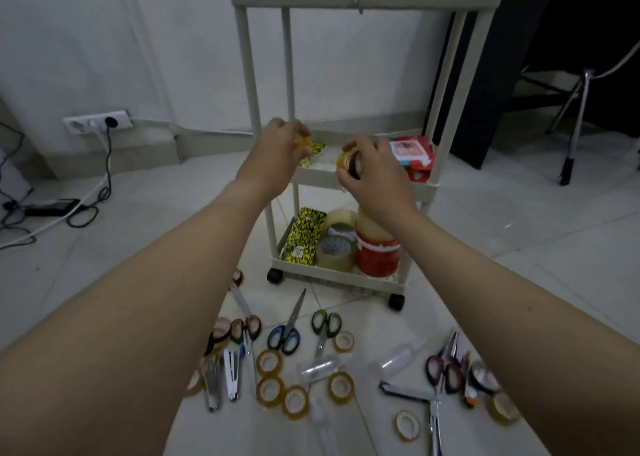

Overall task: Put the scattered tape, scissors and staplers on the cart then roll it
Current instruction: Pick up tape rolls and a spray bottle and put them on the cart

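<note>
right hand | grips tape rolls | amber, 1 black

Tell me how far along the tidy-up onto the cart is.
Early. Done: big tape rolls sit on the cream cart's bottom shelf. In hand: left hand and right hand each hold small yellowish tape at the middle shelf. Left: floor scissors, staplers, tape rings; then rolling.

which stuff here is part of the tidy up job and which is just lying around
Job: cart; tape rolls on floor; blue scissors; stapler; tape held by left hand and right hand.

Lying about: socket; black cables; chair leg.
</note>
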